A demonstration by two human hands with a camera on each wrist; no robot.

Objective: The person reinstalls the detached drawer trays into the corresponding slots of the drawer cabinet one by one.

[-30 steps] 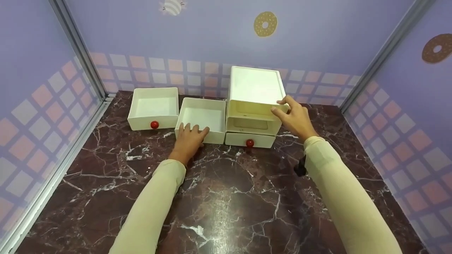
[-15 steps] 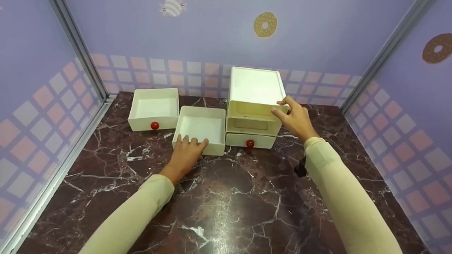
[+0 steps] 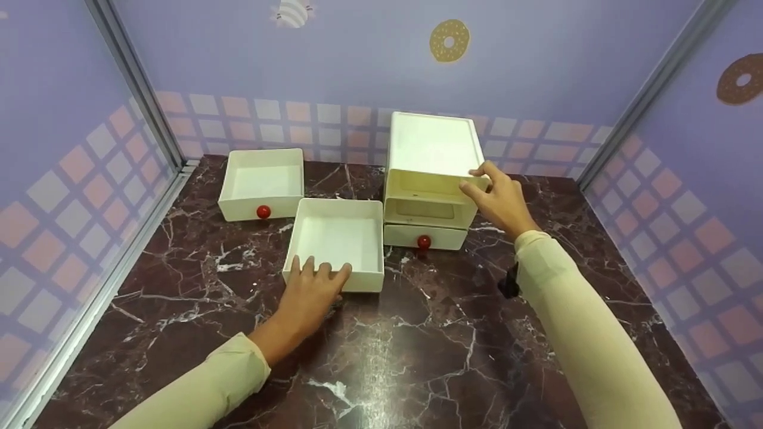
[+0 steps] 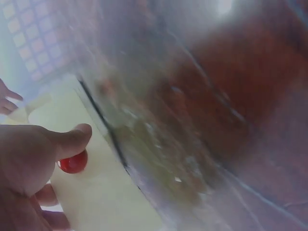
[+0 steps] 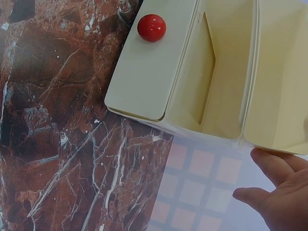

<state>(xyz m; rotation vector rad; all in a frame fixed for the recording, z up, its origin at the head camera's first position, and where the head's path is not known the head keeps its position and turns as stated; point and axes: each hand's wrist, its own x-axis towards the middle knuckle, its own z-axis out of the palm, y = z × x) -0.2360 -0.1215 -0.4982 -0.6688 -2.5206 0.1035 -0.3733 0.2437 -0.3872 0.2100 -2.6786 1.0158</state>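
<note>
In the head view my left hand (image 3: 313, 292) grips the front wall of a white drawer (image 3: 340, 229), fingers over the rim. Its thumb lies beside the drawer's red knob (image 4: 73, 162) in the left wrist view. This drawer sits on the table in front and to the left of a white drawer cabinet (image 3: 435, 143). My right hand (image 3: 502, 199) holds the cabinet's upper right front corner, thumb and forefinger at the edge. Two upper slots of the cabinet are bare; the bottom drawer (image 5: 144, 67) with a red knob (image 5: 151, 28) is pushed in.
A second loose white drawer (image 3: 262, 182) with a red knob (image 3: 263, 211) stands at the back left. The dark marbled table (image 3: 411, 357) is bounded by a patterned back wall (image 3: 357, 59) and side walls.
My left hand has drawn the gripped drawer toward me along the table, from beside the cabinet to in front of it. The right hand and cabinet stay where they were.
</note>
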